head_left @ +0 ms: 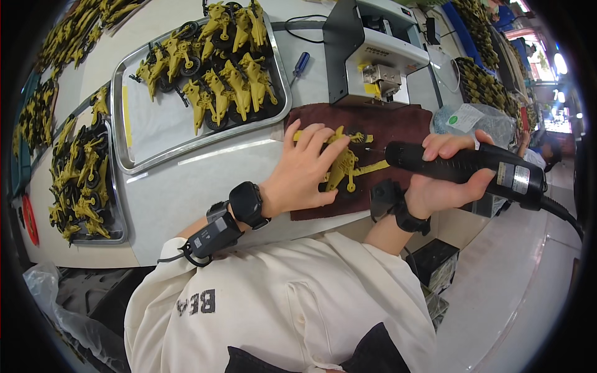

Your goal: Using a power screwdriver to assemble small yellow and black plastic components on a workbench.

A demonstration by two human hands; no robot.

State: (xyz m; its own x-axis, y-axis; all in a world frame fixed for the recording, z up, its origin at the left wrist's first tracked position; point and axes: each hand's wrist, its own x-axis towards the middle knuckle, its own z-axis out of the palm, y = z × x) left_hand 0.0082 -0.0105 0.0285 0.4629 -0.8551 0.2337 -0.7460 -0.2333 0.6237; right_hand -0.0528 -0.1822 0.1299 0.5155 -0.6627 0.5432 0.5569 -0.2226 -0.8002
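Note:
A yellow toy motorcycle (342, 166) with black wheels lies on its side on a dark red cloth (401, 127). My left hand (298, 163) grips it from the left, fingers curled over its top and thumb near its lower side; the palm hides part of it. My right hand (443, 189) is wrapped around a black electric screwdriver (457, 165), held almost level. Its thin bit points left toward the toy, and a small gap seems to show between them. A black cord trails from the tool's rear end.
Behind the cloth stands a grey-and-white screw feeder (373, 59). A blue-handled screwdriver (301, 65) lies beside a metal tray (117, 137) of yellow toy motorcycles. Another filled tray (123, 214) is farther left. A clear plastic bag (497, 124) sits at the right.

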